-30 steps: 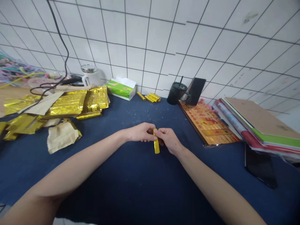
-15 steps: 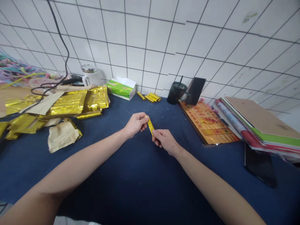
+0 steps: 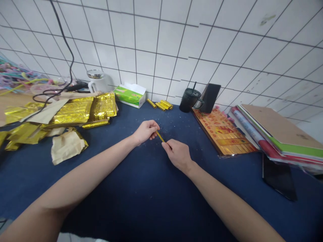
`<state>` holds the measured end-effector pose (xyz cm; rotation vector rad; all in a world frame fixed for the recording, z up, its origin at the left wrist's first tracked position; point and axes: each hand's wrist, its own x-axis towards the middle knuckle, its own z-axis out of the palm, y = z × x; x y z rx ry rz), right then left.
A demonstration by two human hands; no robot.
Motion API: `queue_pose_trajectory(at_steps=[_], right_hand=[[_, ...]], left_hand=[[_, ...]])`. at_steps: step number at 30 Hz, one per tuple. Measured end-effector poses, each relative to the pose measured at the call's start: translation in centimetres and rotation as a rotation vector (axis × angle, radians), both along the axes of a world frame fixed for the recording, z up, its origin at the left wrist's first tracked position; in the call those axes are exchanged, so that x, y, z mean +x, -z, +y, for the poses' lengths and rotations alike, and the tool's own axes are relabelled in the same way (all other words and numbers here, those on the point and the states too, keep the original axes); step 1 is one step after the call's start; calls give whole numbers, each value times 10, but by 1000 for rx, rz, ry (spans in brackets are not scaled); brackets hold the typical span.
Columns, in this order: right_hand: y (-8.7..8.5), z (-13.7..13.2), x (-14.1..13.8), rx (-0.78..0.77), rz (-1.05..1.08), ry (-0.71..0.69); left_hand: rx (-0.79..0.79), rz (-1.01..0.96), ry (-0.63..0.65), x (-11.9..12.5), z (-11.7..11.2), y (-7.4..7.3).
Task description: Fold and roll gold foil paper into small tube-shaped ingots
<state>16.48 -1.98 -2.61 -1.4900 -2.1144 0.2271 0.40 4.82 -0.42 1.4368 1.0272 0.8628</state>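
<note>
A small folded gold foil strip (image 3: 159, 136) is stretched between both hands above the dark blue tablecloth (image 3: 141, 188). My left hand (image 3: 146, 130) pinches its far end with curled fingers. My right hand (image 3: 176, 154) pinches the near end, fingers closed and knuckles up. Only a thin edge of the strip shows between them. A heap of gold foil sheets (image 3: 73, 112) lies to the left. Several finished gold rolls (image 3: 163, 105) rest by the tiled wall.
A crumpled tan paper (image 3: 67, 145) lies left of my arms. A white mug (image 3: 97, 82), a green tissue box (image 3: 130, 95), a black cup (image 3: 189, 99) and a propped phone (image 3: 211, 97) line the wall. Printed sheets (image 3: 223, 132), stacked books (image 3: 277, 137) and a black phone (image 3: 279, 176) sit right.
The gold strip hung upright from both hands; it has been lifted, tilted and turned edge-on. My left hand moved up and away, and the right hand stayed near.
</note>
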Motion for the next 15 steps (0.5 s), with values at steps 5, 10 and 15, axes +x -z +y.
queue_pose_trajectory(at_steps=[5,10,15], right_hand=[[-7,7,3,-428,533,-71],[-4,9,2,-495,650,-94],[0,4,-1,-349,546,-45]], left_hand=[[99,-5,213,7,-9,3],[171,11,236,12,-18,2],[216,195,268,12,-21,-1]])
